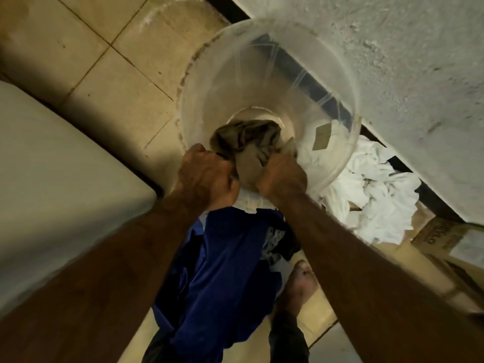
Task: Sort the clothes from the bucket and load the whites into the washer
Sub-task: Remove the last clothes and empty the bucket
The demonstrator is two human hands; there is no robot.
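Observation:
A clear plastic bucket (262, 74) stands on the tiled floor by the wall. Inside it lies a crumpled tan-brown garment (248, 145). Both hands reach over the near rim: my left hand (204, 174) grips the cloth's left side and my right hand (282, 176) grips its right side, fingers curled into the fabric. A heap of white clothes (377, 197) lies on the floor right of the bucket. A pile of dark blue clothes (225, 271) lies on the floor below my arms. The white washer (52, 192) shows at the left edge.
A rough plastered wall (392, 61) runs along the right. A cardboard box (440, 239) sits against it at the lower right. A bare foot (298, 286) stands beside the blue pile. Beige floor tiles (91, 48) stretch to the upper left.

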